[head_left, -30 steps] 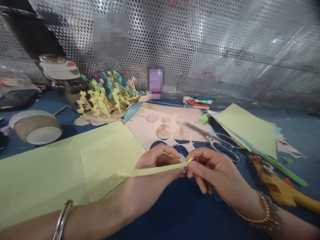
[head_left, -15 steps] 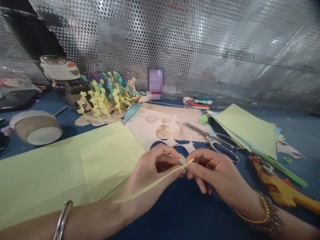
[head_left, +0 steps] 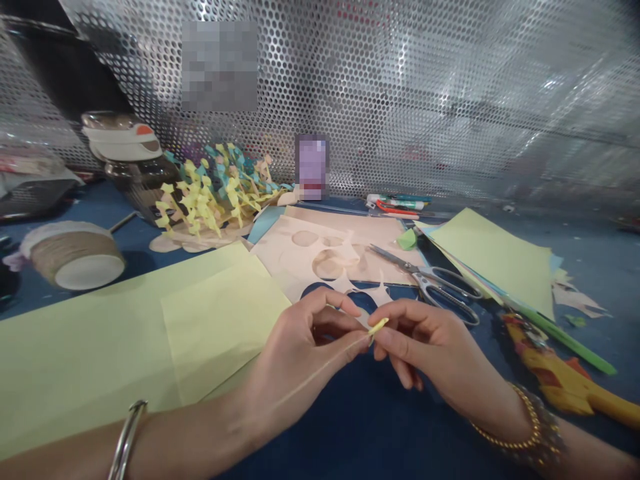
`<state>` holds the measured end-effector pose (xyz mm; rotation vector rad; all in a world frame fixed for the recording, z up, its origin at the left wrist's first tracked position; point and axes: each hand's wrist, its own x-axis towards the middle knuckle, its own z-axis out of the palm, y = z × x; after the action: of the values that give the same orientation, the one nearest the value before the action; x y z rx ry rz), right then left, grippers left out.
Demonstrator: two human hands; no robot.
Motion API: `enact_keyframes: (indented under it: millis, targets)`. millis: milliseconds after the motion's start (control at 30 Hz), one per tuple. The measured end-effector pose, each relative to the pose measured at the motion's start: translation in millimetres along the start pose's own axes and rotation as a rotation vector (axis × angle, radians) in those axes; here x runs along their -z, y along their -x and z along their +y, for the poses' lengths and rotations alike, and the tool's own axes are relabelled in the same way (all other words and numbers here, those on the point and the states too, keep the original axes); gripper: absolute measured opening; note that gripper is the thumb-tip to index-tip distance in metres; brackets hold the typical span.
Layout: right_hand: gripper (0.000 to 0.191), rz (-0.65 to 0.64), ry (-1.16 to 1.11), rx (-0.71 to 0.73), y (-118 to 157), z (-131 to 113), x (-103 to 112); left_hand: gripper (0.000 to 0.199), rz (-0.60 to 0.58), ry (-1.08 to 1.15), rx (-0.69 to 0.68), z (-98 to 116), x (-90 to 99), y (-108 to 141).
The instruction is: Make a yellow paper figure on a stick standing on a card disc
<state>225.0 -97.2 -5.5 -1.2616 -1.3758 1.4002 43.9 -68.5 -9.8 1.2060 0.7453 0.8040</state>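
A narrow yellow paper strip (head_left: pixel 379 327) is pinched between both my hands, its short end folded at the fingertips. My left hand (head_left: pixel 315 347) is closed on it with thumb and forefinger, and the long tail runs edge-on back over the thumb side toward the wrist. My right hand (head_left: pixel 425 340) grips the folded end between thumb and forefinger, its other fingers curled below. Just beyond the fingertips lies pale paper with round cut-outs (head_left: pixel 280 253). Metal scissors (head_left: pixel 425 280) rest partly open beyond my right hand.
Yellow paper sheets (head_left: pixel 100 340) lie at left, and more coloured sheets (head_left: pixel 495 253) at right. Paper strips with folded stars (head_left: pixel 200 200) stand at back left, near a jar (head_left: pixel 135 173) and twine roll (head_left: pixel 75 253). Markers (head_left: pixel 400 203) lie by the perforated metal panel (head_left: pixel 425 87).
The strip's long tail has turned from showing its flat face to lying nearly edge-on. The folded end now looks wider at the fingertips. Both hands stay in nearly the same place.
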Motion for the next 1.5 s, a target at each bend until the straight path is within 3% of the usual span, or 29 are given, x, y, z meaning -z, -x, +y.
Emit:
enact_keyframes:
  millis: [267,400,1500]
  targets:
    - [0.013,0.024,0.006,0.057,-0.1,-1.5,1.1,0.017,-0.055,-0.064,-0.007,0.8,-0.1,1.1]
    - [0.012,0.02,0.016,0.076,-0.7,-0.6,2.0,0.015,-0.027,-0.077,0.011,1.6,-2.0,0.7]
    - [0.019,0.057,0.047,0.039,-1.8,4.1,1.5,0.023,-0.023,-0.124,0.027,8.9,-1.4,-1.9]
